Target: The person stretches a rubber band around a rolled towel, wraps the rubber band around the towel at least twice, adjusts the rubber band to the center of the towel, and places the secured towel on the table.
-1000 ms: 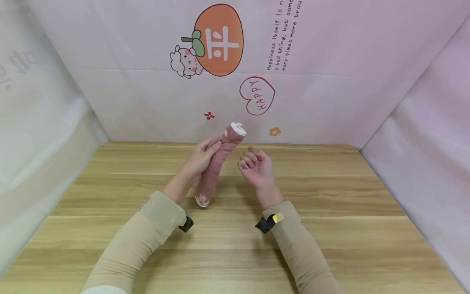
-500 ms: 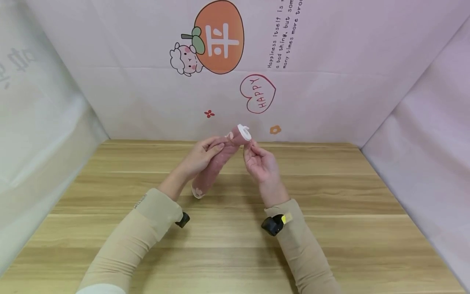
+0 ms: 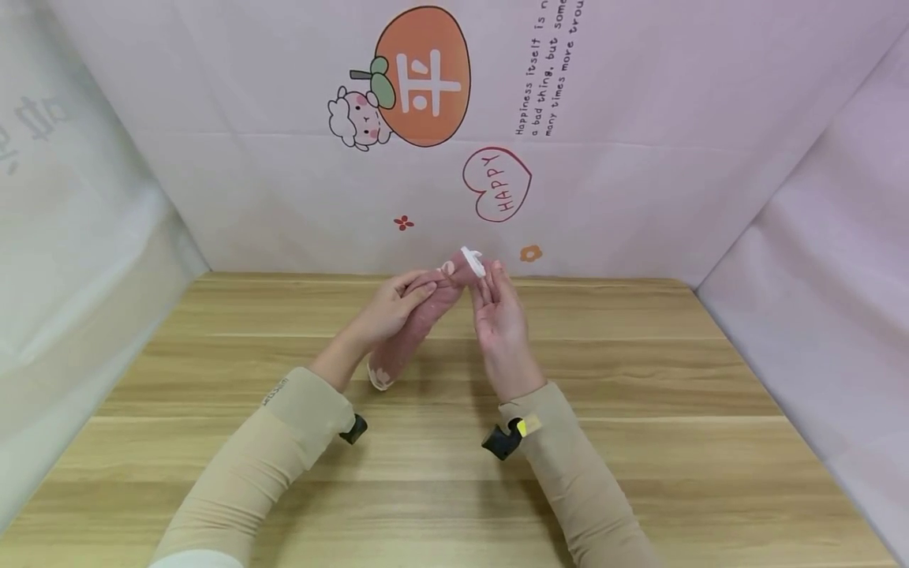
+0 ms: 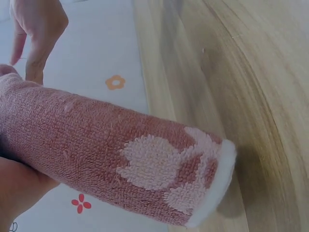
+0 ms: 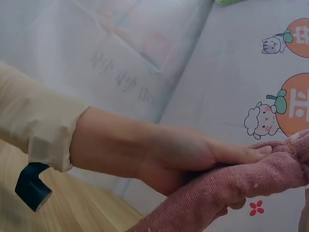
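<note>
A rolled pink terry towel (image 3: 406,341) with pale flowers and white-edged ends is held up over the table, slanting down to the left. My left hand (image 3: 387,309) grips its upper part, thumb on top, as the right wrist view also shows on the towel (image 5: 207,193). Just above that grip the towel looks gathered, and its short upper end bends to the right. My right hand (image 3: 501,325) is at this white-edged end, its fingers fairly straight and touching or very close to it. In the left wrist view, the towel's lower end (image 4: 212,188) hangs free.
The wooden tabletop (image 3: 433,489) spreads under both forearms. A white printed cloth (image 3: 284,205) forms the back wall, close behind the hands. Further white cloth walls stand at the left (image 3: 78,260) and right (image 3: 817,315).
My right hand has come from a loose curl beside the towel to its upper end, and its fingers have straightened. The towel's upper end has tipped to the right; my left hand keeps its grip.
</note>
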A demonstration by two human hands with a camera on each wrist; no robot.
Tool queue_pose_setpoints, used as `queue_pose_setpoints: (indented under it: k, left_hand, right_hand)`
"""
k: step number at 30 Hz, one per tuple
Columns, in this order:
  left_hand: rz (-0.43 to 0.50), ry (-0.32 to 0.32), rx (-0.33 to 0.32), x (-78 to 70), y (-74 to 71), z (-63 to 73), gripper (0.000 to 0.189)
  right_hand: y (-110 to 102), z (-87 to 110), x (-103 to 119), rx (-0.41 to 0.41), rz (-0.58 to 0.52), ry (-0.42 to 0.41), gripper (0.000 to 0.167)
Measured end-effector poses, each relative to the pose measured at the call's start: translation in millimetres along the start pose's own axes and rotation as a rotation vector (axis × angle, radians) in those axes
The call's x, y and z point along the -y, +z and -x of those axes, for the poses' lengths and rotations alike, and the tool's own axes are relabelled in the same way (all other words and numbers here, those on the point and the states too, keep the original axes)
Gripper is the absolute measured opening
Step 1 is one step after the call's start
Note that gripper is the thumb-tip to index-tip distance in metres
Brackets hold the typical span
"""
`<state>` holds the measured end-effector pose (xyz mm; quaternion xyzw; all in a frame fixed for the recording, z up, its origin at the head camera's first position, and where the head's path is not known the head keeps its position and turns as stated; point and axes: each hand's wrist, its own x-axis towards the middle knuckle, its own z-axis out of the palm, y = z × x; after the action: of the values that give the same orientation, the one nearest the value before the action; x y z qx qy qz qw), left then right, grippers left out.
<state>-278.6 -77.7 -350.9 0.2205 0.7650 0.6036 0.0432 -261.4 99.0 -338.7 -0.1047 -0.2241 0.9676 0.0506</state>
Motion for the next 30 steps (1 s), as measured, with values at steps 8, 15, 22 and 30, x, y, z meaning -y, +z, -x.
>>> queue_pose_setpoints:
  k: [8, 15, 22, 30]
  left_hand:
    - [0.038, -0.042, -0.016, 2.3, -4.0, 0.6, 0.038]
    - [0.061, -0.073, -0.021, 3.5, -5.0, 0.9, 0.039]
    - [-0.062, -0.046, 0.002, 2.1, -6.7, 3.1, 0.037]
    - [-0.129, -0.041, 0.058, 4.1, -9.2, 4.2, 0.034]
  right_hand:
    - [-6, -3.0, -2, 0.181, 0.144, -0.066, 0.049]
    - [-12, -4.8, 0, 0.283, 0.269, -0.07, 0.05]
    - [-17, -6.4, 8, 0.323, 0.41, -0.005, 0.049]
    - [-26, -11.8, 18, 0.404, 0.568, 0.093, 0.051]
